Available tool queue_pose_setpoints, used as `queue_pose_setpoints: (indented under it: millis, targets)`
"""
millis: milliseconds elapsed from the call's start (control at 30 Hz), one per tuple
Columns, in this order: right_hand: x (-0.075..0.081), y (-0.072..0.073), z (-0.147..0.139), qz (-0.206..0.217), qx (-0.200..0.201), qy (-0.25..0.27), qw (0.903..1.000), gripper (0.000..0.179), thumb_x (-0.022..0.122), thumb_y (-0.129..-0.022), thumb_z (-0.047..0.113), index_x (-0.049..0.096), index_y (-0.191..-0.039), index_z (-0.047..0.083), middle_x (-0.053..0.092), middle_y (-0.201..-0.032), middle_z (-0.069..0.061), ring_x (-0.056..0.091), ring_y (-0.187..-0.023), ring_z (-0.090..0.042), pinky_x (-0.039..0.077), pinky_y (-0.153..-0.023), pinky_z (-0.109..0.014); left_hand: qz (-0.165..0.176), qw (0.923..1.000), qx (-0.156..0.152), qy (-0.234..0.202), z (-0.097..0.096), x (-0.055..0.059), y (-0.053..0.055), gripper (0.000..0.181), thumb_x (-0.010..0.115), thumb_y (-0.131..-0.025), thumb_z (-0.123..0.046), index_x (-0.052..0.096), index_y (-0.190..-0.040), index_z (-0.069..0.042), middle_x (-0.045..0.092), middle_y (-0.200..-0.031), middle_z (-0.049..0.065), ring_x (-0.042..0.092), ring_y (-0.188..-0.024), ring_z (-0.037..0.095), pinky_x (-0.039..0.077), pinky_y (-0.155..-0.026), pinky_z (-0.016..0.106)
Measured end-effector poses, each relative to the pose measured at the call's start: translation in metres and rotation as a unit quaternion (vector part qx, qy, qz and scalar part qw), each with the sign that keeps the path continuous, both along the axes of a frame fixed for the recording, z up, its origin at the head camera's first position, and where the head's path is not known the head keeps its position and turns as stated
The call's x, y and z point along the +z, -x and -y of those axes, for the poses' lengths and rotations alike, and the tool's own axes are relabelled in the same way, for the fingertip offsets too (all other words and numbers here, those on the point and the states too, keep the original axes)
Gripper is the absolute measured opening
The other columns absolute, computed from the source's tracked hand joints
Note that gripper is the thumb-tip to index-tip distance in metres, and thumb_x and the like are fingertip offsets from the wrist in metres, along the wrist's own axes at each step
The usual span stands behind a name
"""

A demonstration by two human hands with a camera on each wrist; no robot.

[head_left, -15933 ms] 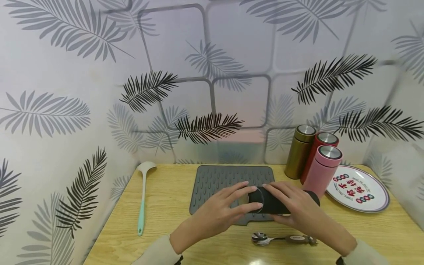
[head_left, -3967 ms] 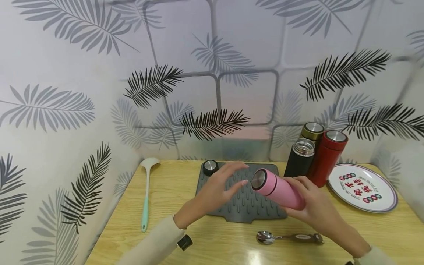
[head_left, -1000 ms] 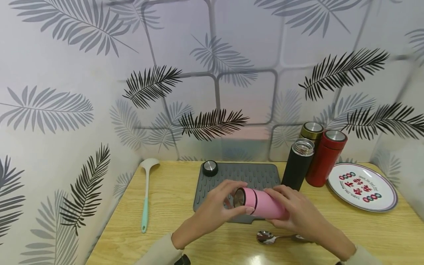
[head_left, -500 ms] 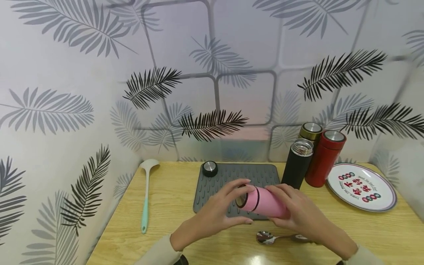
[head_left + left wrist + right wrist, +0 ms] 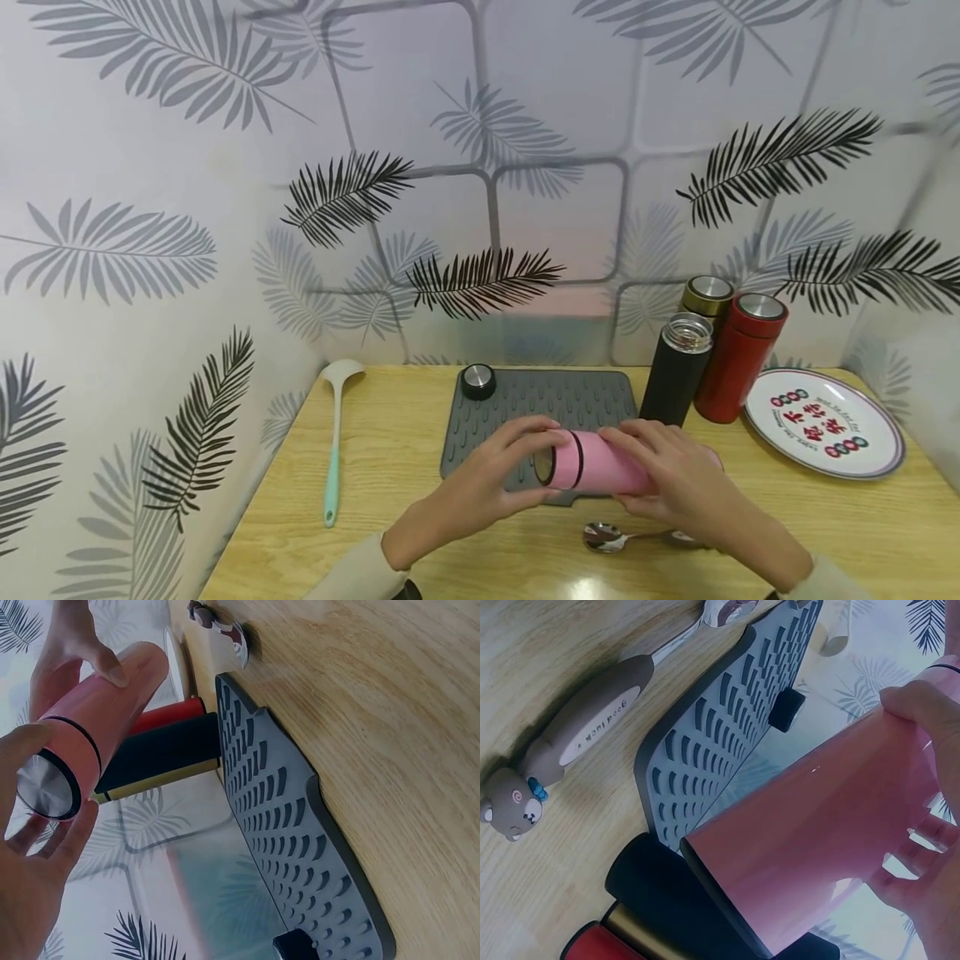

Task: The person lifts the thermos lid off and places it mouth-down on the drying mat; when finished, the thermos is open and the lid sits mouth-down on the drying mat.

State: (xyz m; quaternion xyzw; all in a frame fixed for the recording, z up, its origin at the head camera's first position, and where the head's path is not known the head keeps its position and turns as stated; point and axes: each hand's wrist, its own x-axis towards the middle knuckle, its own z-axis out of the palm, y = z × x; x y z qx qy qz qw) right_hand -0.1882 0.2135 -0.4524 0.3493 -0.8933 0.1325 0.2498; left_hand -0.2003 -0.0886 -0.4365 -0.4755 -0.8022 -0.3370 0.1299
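A pink thermos flask (image 5: 603,463) lies almost level above the front of the grey ridged mat (image 5: 555,392), its steel-topped lid pointing left. My right hand (image 5: 678,475) grips the flask's body, thumb and fingers round it. With thumb and fingers my left hand (image 5: 487,475) holds the lid (image 5: 56,780), which sits on the flask. A black thermos (image 5: 675,375) stands without its lid, its steel mouth showing. Its black lid (image 5: 477,381) rests on the mat's back left corner.
Beside the black thermos stand a red thermos (image 5: 742,358) and a gold thermos (image 5: 707,293). A printed plate (image 5: 825,425) lies at the right, a ladle (image 5: 333,442) at the left. In front lies a spoon (image 5: 603,537) with a bear handle (image 5: 592,712).
Earlier both hands held the black thermos; its lid is now off, on the mat. The pink thermos came up in my right hand; my left hand took its lid, loosened and regripped.
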Motion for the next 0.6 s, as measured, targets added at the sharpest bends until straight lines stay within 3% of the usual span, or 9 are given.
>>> queue_pose_setpoints:
  millis: [200,367,467,600]
  targets:
    - [-0.0022,-0.0006,0.0012,-0.006,-0.004,-0.004,1.0000,0.089,0.101,-0.063,0.033,0.061,-0.141,0.020,0.067,-0.123,-0.008,0.068,-0.103,-0.029,0.062,-0.075,-0.049,0.096,0.9943,0.043,-0.020,-0.0048,0.0011,-0.0026,0.062,0.081,-0.094,-0.029,0.053,-0.148,-0.016,0.058,-0.141,0.003,0.064,-0.101,0.013,0.059,-0.083,0.025]
    - [-0.0008,-0.0037,0.0040,-0.002,-0.003,-0.004,1.0000,0.087,0.102,-0.063,0.032,0.062,-0.139,0.019,0.067,-0.121,-0.008,0.068,-0.101,-0.028,0.062,-0.075,-0.049,0.157,0.9844,0.079,-0.015,-0.0070,0.0029,-0.0035,0.057,0.077,-0.097,-0.033,0.055,-0.147,-0.015,0.063,-0.137,0.003,0.067,-0.093,0.013,0.057,-0.080,0.020]
    - [0.0006,-0.0051,0.0050,0.005,-0.001,-0.002,1.0000,0.087,0.102,-0.063,0.030,0.062,-0.140,0.019,0.067,-0.122,-0.008,0.067,-0.102,-0.028,0.062,-0.076,-0.050,0.156,0.9835,0.091,0.007,-0.0074,0.0038,-0.0045,0.062,0.075,-0.098,-0.039,0.050,-0.151,-0.018,0.060,-0.144,0.002,0.066,-0.099,0.012,0.057,-0.084,0.020]
    - [0.0009,-0.0042,0.0047,0.006,0.001,0.008,0.9999,0.087,0.101,-0.064,0.031,0.061,-0.140,0.017,0.067,-0.121,-0.008,0.068,-0.100,-0.028,0.062,-0.078,-0.051,0.125,0.9886,0.078,0.031,-0.0070,0.0028,-0.0057,0.081,0.079,-0.094,-0.042,0.035,-0.160,-0.026,0.043,-0.159,0.002,0.066,-0.115,0.016,0.058,-0.093,0.027]
